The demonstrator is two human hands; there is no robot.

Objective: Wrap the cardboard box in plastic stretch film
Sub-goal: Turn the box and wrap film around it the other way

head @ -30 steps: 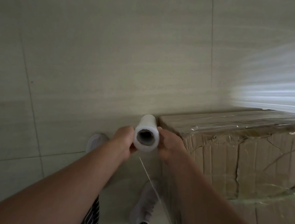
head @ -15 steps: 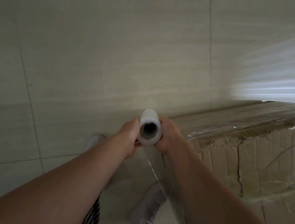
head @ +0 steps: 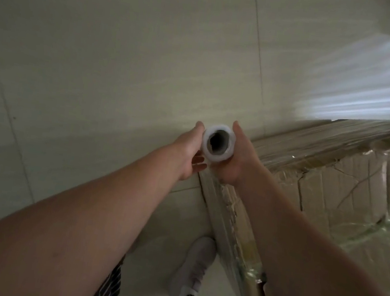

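The film roll is white, stood pretty much on end, so you're looking straight down its hollow core. It's squeezed between the left hand and right hand, right over the box's corner. The cardboard box is brown, creased and torn in spots, sitting on the tile floor. Clear film runs taut from the roll down the near side, and glossy, wrinkled layers already cover the top.
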